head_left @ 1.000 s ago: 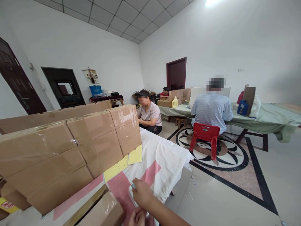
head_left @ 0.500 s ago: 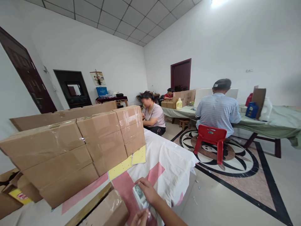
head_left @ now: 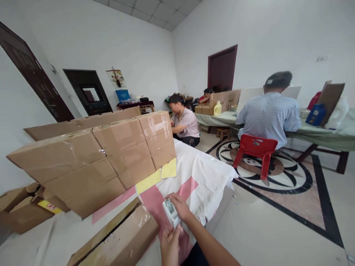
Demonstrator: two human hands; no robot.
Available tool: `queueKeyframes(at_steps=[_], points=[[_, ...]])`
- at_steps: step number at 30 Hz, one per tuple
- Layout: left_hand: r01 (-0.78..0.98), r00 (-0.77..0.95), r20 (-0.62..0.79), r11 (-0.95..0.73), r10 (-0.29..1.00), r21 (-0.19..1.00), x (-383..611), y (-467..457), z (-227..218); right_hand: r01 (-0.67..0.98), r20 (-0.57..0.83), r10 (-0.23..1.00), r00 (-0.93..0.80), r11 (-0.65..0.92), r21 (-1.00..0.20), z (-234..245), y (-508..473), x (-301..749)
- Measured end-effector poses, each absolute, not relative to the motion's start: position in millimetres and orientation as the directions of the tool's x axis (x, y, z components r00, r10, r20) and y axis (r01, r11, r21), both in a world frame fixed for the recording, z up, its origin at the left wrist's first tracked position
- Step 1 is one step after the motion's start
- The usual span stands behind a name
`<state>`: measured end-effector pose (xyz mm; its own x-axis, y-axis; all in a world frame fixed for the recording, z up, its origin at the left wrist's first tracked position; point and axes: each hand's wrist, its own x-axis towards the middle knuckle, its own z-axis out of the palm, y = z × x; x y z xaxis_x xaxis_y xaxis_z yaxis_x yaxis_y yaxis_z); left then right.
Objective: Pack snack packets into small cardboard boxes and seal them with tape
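A small white pack with a grey-green printed face (head_left: 171, 210) is held above the cloth-covered table (head_left: 205, 162), low in the middle of the view. My right hand (head_left: 180, 207) is closed on its upper right side, thumb and fingers along the edge. At the lower end, my left hand (head_left: 170, 240) pinches the same pack between thumb and fingers. What exactly the pack contains cannot be made out. Just left of my hands lies a long cardboard box (head_left: 122, 236) with a dark gap along its top.
Stacked taped cartons (head_left: 124, 155) form a wall at the left of the table. An open carton (head_left: 19, 208) sits at far left. A co-worker (head_left: 185, 122) sits beyond the table; another (head_left: 269, 111) sits on a red chair (head_left: 256, 146) at a green-covered table (head_left: 327, 138).
The camera view has tilted down and turned slightly, so more of both hands shows. Both hands still hold the white pack, which now appears higher in view.
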<state>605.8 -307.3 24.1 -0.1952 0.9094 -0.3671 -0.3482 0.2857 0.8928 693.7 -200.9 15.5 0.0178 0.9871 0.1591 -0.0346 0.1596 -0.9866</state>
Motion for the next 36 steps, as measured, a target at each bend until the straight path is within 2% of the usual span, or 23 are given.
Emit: queueKeyframes(at_steps=[12,21,27,36], points=[[-0.384,-0.314,-0.439,0.310,0.842,0.870,615.6,-312.8,37.9,-0.071,0.138,0.990,-0.032,0.136,-0.988,18.1,-203.0,696.5],[-0.283,-0.308,-0.351,0.267,0.884,0.921,618.2,-313.3,36.4,-0.082,0.151,0.988,-0.019,0.149,-0.985,18.9,-202.4,695.1],[-0.358,-0.326,-0.405,0.286,0.854,0.889,624.2,-316.3,48.3,-0.073,0.153,0.987,-0.046,0.150,-0.986,24.2,-203.9,697.2],[-0.310,-0.387,-0.304,0.187,0.871,0.932,626.9,-314.0,72.0,-0.092,0.166,0.986,-0.032,0.163,-0.982,21.5,-201.9,695.3]])
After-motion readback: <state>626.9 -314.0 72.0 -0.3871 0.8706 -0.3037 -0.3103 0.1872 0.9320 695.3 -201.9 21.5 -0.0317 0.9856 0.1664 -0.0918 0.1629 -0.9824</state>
